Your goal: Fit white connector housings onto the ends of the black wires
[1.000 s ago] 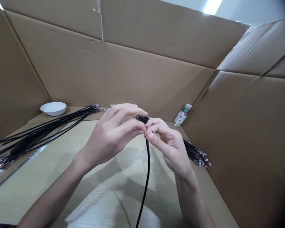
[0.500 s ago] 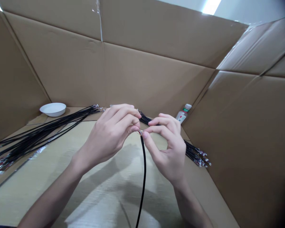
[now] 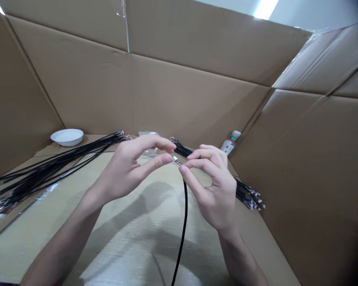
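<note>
My right hand (image 3: 213, 186) pinches the top end of a black cord (image 3: 182, 230) between thumb and forefinger; the cord hangs straight down toward me. A small silver clasp (image 3: 175, 159) shows at the cord's tip. My left hand (image 3: 131, 169) is just left of it, thumb and forefinger closed toward the clasp, the other fingers stretched out above. Whether the left fingers grip the clasp is unclear. Both hands hover above the pale wooden tabletop (image 3: 113, 238).
A bundle of black cords (image 3: 53, 167) lies across the left of the table. A second bundle (image 3: 244, 194) lies behind my right hand. A white bowl (image 3: 67, 136) sits at the back left, a small bottle (image 3: 229, 145) at the back right. Cardboard walls (image 3: 197, 91) enclose the table.
My left hand has opened somewhat and drawn slightly left, uncovering the silver clasp. My right hand rotated from a closed fold to a thumb-and-forefinger pinch on the cord end.
</note>
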Demonstrator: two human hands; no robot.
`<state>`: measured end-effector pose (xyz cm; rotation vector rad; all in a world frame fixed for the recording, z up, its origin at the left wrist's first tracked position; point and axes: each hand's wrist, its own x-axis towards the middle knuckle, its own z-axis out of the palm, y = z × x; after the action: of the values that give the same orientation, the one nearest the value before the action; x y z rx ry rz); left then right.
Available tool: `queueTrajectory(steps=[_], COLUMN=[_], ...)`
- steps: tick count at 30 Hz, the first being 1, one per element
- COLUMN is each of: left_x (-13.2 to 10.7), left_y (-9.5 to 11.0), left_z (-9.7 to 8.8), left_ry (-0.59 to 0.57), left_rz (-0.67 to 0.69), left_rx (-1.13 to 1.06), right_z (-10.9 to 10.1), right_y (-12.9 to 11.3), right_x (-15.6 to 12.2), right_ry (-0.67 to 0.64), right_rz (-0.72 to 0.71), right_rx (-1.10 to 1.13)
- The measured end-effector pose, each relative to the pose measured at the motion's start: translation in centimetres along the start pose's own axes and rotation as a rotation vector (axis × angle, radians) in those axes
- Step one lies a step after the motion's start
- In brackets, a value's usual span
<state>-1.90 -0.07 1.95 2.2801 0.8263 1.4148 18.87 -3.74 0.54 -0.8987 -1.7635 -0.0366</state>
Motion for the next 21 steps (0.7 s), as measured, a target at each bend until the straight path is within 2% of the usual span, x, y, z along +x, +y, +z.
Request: queueTrajectory(steps=[4,7,12,17,21], left_x=[0.4,0.6,0.7,0.9,0.8], left_y=[-0.4,-0.7,-0.8,-0.9,-1.4], left_z=[0.5,1.0,1.3,1.6,2.5], left_ry=[-0.060,-0.076,-0.062,-0.109,-0.078], left_rz=[-0.018,-0.091,-0.301,-0.619,-0.746], left_rx=[-0.084,-0.204,-0.445,-0.779,-0.969], right_z=[-0.1,-0.3,-0.7,-1.0,-0.7], right_y=[0.1,0.3,0.6,0.4,0.1], right_x=[0.1,0.2,0.4,0.5,0.4], right_ry=[-0.026,-0.061,-0.072,-0.137,-0.198], right_rz=[0.012,0.023,0.011,-0.045,-0.082], right_rx=[0.032,0.059,0.051,0.060,0.061])
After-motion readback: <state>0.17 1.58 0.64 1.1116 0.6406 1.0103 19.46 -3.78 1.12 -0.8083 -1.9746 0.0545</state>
